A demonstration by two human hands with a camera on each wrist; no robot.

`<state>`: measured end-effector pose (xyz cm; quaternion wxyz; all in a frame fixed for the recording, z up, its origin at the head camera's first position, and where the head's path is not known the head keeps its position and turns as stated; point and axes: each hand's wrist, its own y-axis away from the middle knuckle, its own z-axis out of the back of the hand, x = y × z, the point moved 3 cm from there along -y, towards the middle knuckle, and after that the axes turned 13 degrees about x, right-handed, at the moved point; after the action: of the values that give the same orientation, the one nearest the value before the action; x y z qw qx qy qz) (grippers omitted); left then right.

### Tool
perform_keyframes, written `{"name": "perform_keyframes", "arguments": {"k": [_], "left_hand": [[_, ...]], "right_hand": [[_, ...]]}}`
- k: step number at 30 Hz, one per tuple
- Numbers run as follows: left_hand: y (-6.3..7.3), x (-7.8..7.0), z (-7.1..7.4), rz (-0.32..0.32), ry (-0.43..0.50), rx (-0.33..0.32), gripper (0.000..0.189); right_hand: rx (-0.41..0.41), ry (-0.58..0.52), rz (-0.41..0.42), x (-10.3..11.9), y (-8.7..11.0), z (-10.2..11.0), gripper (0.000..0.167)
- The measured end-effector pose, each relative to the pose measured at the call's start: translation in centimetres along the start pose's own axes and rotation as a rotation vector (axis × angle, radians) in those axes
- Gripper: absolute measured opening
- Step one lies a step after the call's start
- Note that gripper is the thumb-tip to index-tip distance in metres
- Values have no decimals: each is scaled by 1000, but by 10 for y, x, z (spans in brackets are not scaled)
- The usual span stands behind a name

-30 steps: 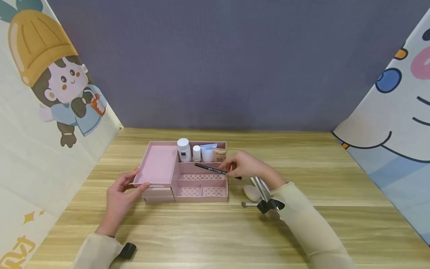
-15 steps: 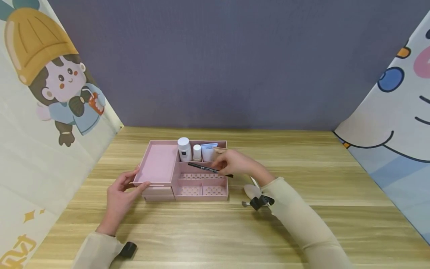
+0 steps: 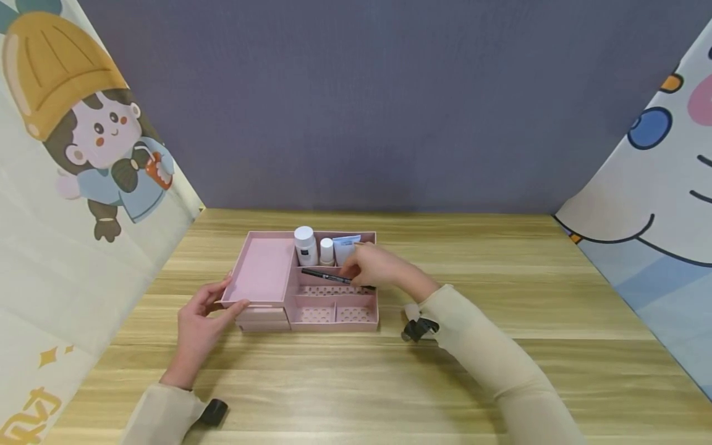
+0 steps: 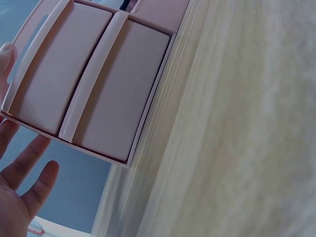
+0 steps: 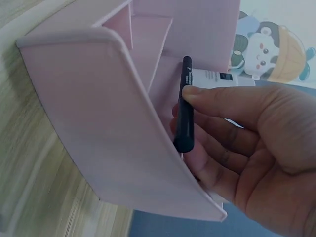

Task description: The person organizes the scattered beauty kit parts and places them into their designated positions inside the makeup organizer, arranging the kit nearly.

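My right hand (image 3: 384, 267) pinches a slim black cosmetic pen (image 3: 325, 276) with white lettering between thumb and fingers. The pen slants over the middle compartment of a pink desktop organizer (image 3: 261, 269). In the right wrist view the pen's thick end (image 5: 184, 140) is right at the organizer's side wall (image 5: 94, 113). At the organizer's front left corner, my left hand (image 3: 196, 324) grips the edge, thumb on the front rim and fingers along the side. Two shut drawers (image 4: 118, 89) fill the front below it in the left wrist view.
In the organizer's back row stand a white bottle (image 3: 305, 247), a smaller white-capped bottle (image 3: 326, 252) and a pale blue tube (image 3: 343, 249). A pale rounded thing (image 3: 411, 311) lies on the wooden table (image 3: 345, 389), partly hidden by my right sleeve (image 3: 489, 346).
My right hand has moved left with the pen, deeper over the middle compartment. It now covers the brown tube in the back row. My left hand has stayed at the organizer's corner.
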<state>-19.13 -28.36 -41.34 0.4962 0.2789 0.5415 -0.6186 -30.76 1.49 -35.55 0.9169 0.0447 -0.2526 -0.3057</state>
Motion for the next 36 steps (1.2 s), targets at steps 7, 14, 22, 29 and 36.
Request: {"name": "perform_keyframes", "arguments": {"k": [7,14,22,29,36], "left_hand": [[1,0,0,9,-2,2,42],[1,2,1,21,-5,3,43],[2,2,2,40,-9,1,45],[2,1,3,45,-19,7,45],[3,1,4,25,-10,-1,45]], "right_hand": [[24,135,8,4,-11,-5,23],[24,157,11,2,-17,-13,21],[19,145,-38,3,-19,-19,30],[9,123,-35,2,-20,-21,31],[-25,81,-28,2,-15,-15,25]]}}
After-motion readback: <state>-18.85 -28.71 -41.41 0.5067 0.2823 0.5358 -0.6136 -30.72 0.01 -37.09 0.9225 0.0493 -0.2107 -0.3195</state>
